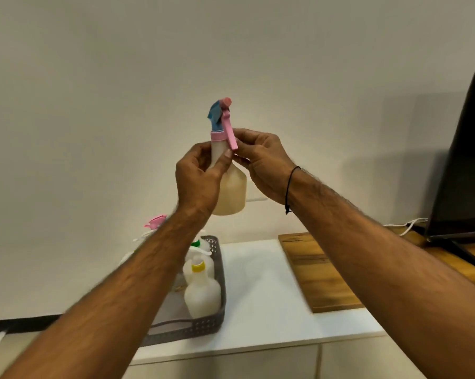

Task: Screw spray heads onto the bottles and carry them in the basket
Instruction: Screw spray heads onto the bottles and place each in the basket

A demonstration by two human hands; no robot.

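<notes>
Bottle held up before the wall, both hands on it.
Grey basket [217, 283] at left on the white counter [272, 296] with capped bottles [202, 294] inside; pink spray head [155, 221] behind it. Left hand [200, 176] wraps the neck of the translucent bottle [232, 192]; pink-and-blue spray head [221, 119] sits on top. Right hand [263, 162] pinches near the pink trigger. Wooden board [313, 269], then dark screen [466, 160] far right.

A plain off-white wall [121, 77] fills the background. Below it runs a white flat-topped surface [272, 296], beside a brown wood-grain board [313, 274]. A black flat screen [466, 160] stands at right
</notes>
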